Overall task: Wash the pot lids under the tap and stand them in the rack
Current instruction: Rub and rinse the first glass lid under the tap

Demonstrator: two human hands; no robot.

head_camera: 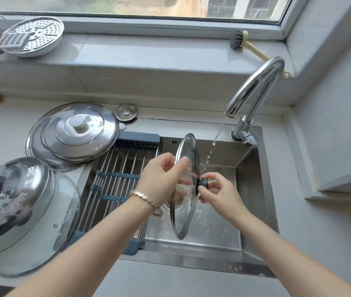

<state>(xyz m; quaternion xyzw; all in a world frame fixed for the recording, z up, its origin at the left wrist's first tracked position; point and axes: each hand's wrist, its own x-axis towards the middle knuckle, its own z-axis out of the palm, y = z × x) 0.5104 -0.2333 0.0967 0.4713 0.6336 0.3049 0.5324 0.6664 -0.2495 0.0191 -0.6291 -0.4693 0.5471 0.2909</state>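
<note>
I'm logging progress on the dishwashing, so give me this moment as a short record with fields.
lid in hand: glass lid, held on edge over the sink
left hand: grips the lid near its rim
right hand: pinches the black knob
tap: running, thin stream falling on the lid's knob side
rack: laid across the sink's left part
waiting: stacked steel lids overlapping the rack's far corner; domed lid on the counter, near left
</note>
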